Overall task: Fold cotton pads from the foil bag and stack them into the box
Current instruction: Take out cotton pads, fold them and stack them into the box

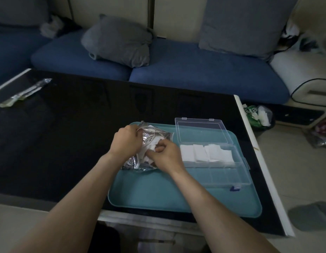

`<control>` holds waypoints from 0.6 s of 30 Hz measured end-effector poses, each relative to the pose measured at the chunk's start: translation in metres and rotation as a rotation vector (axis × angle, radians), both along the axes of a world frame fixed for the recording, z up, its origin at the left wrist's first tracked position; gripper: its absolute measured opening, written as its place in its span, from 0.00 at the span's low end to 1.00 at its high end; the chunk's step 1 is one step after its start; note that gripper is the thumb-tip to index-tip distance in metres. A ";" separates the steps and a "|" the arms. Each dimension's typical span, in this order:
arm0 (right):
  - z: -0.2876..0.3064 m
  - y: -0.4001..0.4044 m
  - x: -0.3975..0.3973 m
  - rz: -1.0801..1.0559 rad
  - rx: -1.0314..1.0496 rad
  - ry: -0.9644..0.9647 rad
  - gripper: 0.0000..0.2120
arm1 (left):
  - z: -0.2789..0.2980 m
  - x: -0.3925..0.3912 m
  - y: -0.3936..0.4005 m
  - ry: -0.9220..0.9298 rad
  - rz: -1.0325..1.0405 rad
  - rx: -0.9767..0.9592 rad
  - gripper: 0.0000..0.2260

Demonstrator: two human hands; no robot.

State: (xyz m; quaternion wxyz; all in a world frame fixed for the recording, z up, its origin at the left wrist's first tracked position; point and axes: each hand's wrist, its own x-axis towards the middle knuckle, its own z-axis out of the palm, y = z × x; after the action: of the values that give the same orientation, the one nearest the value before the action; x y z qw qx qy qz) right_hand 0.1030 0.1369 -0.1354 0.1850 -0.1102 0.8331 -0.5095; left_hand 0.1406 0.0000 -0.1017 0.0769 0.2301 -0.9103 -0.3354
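Observation:
A crumpled silver foil bag (155,135) lies on the left part of a teal tray (158,194), with white cotton pads (149,147) showing at its mouth. My left hand (126,141) grips the bag's upper edge. My right hand (165,156) pinches a white pad at the bag's opening. To the right stands a clear plastic box (222,172) with its lid (200,130) open flat behind it. Several folded white pads (206,152) are stacked in the box's far row of compartments.
The tray sits on a glossy black table (67,134) with a white edge on the right. A long foil wrapper (25,93) lies at the table's far left. Behind is a blue sofa (195,70) with grey cushions. A bin (259,115) stands on the floor at right.

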 end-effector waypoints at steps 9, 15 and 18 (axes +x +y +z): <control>0.004 0.003 -0.005 -0.224 -0.033 0.116 0.04 | 0.003 0.000 0.007 -0.078 -0.093 0.032 0.10; 0.012 0.007 -0.011 -0.249 0.015 0.035 0.09 | 0.003 0.003 0.016 -0.011 -0.051 -0.077 0.12; 0.015 0.009 -0.009 -0.256 0.001 0.016 0.11 | 0.004 0.003 0.023 0.064 0.026 -0.143 0.11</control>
State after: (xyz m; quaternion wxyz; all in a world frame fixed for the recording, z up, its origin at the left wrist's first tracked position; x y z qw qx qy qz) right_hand 0.0937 0.1458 -0.1200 0.1119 -0.0070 0.8421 -0.5276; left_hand 0.1438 0.0228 -0.0975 0.1267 0.2247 -0.9260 -0.2757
